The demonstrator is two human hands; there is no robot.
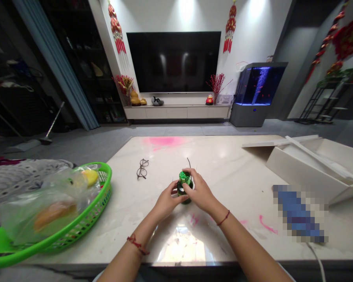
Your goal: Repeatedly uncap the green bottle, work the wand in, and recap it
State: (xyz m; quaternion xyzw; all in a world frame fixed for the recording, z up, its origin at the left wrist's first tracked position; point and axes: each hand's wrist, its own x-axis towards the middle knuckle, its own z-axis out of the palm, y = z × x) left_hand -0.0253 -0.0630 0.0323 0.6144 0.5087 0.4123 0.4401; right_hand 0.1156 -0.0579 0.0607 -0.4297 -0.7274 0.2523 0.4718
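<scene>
A small dark green bottle [181,192] with a shiny green cap [184,177] stands upright on the pale tabletop. My left hand [168,200] is wrapped round the bottle's body from the left. On the right, my right hand [198,190] has its fingers closed about the shiny cap. Both hands hide part of the bottle. Just behind it lies a thin dark strip [188,161] whose kind I cannot make out.
Folded-out glasses [142,169] lie left of the bottle. At the left is a green basket [102,196] with bagged food. An open white box [306,170] and a pixelated blue object [297,215] with a cable are at the right. Pink stains [164,141] mark the marble-like table [223,164].
</scene>
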